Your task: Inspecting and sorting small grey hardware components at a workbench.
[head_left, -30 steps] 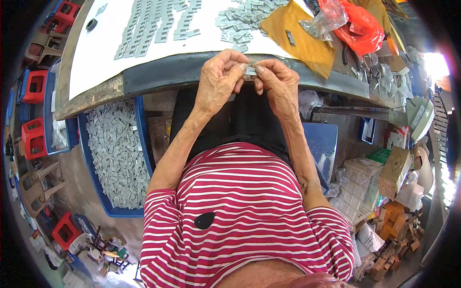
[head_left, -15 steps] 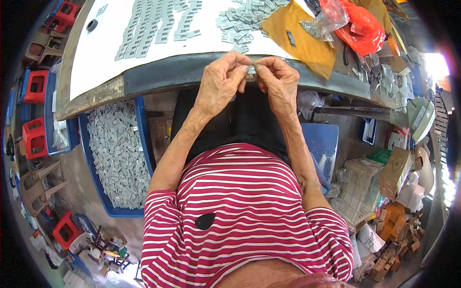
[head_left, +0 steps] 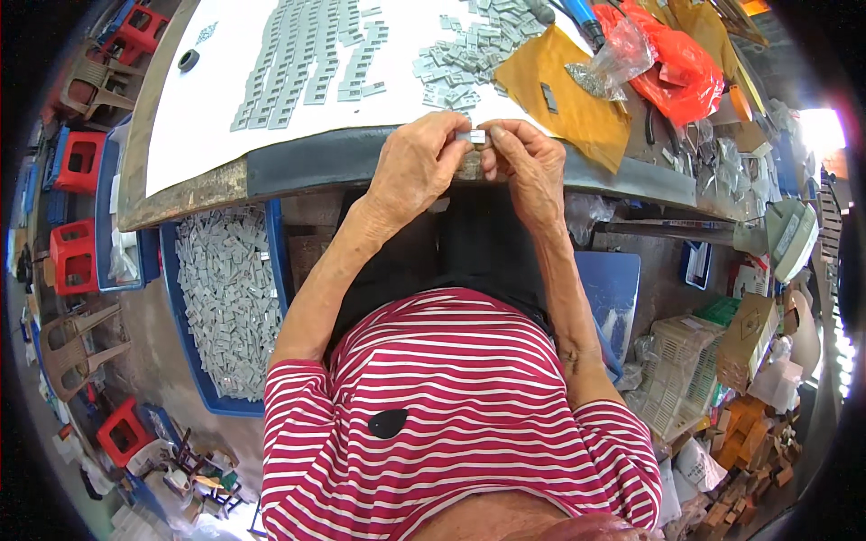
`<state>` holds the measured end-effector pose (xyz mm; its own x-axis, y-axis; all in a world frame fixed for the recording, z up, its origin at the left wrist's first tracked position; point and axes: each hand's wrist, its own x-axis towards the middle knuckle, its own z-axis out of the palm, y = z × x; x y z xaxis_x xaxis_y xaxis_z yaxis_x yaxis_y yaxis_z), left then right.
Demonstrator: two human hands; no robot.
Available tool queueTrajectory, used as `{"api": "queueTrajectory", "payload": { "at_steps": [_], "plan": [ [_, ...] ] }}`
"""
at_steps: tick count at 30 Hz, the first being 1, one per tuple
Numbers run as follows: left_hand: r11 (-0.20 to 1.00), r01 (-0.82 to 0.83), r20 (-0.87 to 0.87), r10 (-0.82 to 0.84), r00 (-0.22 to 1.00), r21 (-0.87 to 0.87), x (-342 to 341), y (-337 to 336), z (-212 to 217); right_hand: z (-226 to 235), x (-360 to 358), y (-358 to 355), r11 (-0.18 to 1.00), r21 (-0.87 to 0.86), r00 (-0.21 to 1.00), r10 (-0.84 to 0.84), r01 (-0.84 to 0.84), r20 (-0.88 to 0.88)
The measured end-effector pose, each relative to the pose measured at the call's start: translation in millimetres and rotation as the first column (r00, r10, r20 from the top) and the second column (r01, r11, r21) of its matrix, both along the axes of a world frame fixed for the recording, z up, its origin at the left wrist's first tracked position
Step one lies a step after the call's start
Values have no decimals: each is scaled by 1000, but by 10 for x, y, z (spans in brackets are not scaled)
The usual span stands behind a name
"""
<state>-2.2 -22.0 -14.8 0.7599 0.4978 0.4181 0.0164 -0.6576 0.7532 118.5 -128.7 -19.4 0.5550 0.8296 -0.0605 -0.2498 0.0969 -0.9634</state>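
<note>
Just above the table's front edge, both my hands meet at a small grey rectangular plastic piece [head_left: 476,136] with a bright, pale face. My left hand [head_left: 413,167] pinches its left end between thumb and fingers. At the right end, the thumb and forefinger of my right hand [head_left: 532,162] are closed on it, with the other fingers curled below. Beyond my hands lies a loose heap of similar grey pieces [head_left: 469,56] on a white sheet [head_left: 203,135]. To the left of the heap, more grey pieces [head_left: 302,59] are laid out in long rows.
A brown paper sheet [head_left: 577,117], a red plastic bag [head_left: 681,81] and a blue-handled tool [head_left: 582,20] lie at the table's right. Below the table at left stands a blue crate [head_left: 216,403] full of grey pieces. Red stools [head_left: 77,257] and cartons [head_left: 749,329] stand around.
The view has shifted slightly, so the table sits lower in the picture. The grey piece now shows more of its bright face between my fingers. Both hands still hold it.
</note>
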Motion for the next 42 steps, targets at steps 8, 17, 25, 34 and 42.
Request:
{"api": "queueTrajectory", "payload": {
  "at_steps": [8,17,25,34,42],
  "plan": [
    [998,-65,-34,65,997,0,90,231,78,7,65,-4,998,-31,999,-50,50,6],
    [969,-209,-47,217,975,134,324,743,-44,53,79,-129,997,-72,996,-6,12,86],
    [842,-335,-33,383,923,423,646,1351,-267,52,50,-263,991,-125,989,72,-56,127],
    [755,-380,-130,518,845,534,728,1481,-270,25,60,-341,979,-191,983,105,-75,152],
    [788,-337,-150,470,870,515,812,1566,-233,-49,45,-394,963,-236,976,166,-129,143]
  ]
}}
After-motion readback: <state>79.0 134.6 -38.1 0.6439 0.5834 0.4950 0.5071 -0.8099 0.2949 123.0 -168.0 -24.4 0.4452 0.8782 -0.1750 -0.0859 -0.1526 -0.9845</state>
